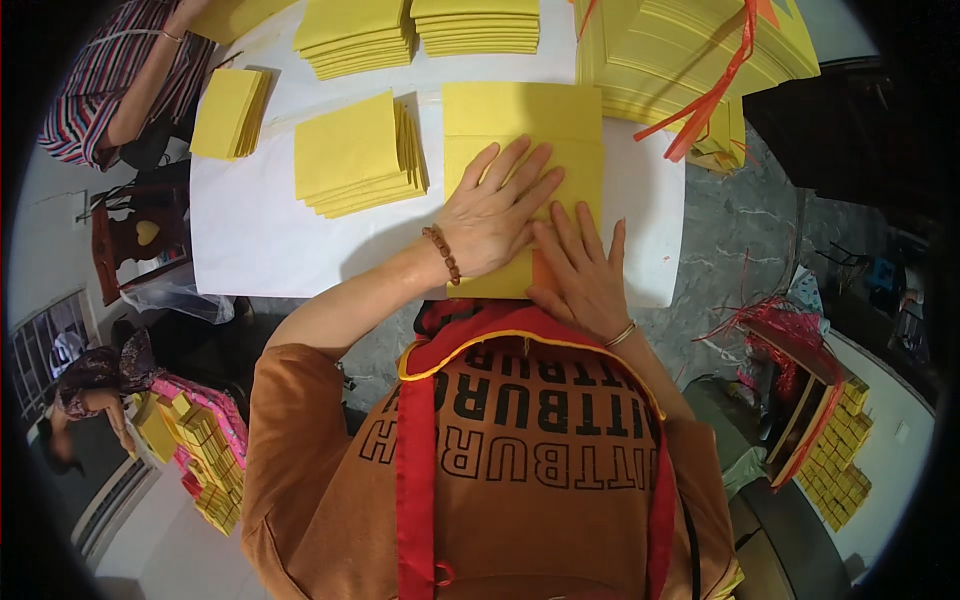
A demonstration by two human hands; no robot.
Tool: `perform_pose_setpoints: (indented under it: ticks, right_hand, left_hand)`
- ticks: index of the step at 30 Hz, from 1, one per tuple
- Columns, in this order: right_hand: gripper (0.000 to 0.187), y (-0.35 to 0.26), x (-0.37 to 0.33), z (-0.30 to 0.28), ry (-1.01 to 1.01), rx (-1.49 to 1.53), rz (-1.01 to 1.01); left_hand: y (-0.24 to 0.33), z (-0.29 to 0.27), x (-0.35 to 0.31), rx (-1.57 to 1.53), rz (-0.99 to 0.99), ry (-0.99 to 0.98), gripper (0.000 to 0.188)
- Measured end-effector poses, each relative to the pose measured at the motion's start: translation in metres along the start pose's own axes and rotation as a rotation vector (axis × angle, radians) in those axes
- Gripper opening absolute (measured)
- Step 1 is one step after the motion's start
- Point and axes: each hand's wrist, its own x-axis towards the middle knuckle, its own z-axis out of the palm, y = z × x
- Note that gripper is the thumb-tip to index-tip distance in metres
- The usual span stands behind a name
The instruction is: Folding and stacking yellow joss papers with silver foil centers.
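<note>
A yellow paper sheet (pixel 522 108) lies on the white-covered table (pixel 270 265) right in front of me, with a crease line across its upper part. My left hand (pixel 492 212), with a brown bead bracelet at the wrist, rests flat on its middle, fingers extended. Lower and to the right, my right hand (pixel 585 282) presses on the sheet's right side, fingers spread. Between the hands an orange patch (pixel 542 274) shows on the paper. Whatever lies under my palms is hidden.
Left of the sheet sits a fanned stack of folded yellow paper (pixel 350 145); a smaller stack (pixel 225 112) stands farther left. More piles (pixel 355 30) line the far side. Red plastic strips (pixel 705 95) hang over a big yellow pile at right. Another person (pixel 125 80) is at far left.
</note>
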Motion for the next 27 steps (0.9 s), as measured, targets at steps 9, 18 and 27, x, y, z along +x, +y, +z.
perform_pose_setpoints:
  ticks: [9, 18, 27]
  right_hand:
    - [0.062, 0.000, -0.001, 0.002, 0.040, -0.098, -0.035]
    - [0.063, -0.003, 0.000, 0.001, 0.039, -0.100, -0.028]
    - [0.050, 0.029, -0.009, -0.011, 0.061, 1.224, 0.259]
  left_hand:
    - [-0.020, -0.016, -0.011, -0.419, 0.073, 0.236, 0.045]
    - [-0.017, -0.029, -0.047, -0.033, 0.211, 0.094, 0.026]
    - [0.025, -0.030, -0.020, 0.397, 0.128, -0.107, 0.048]
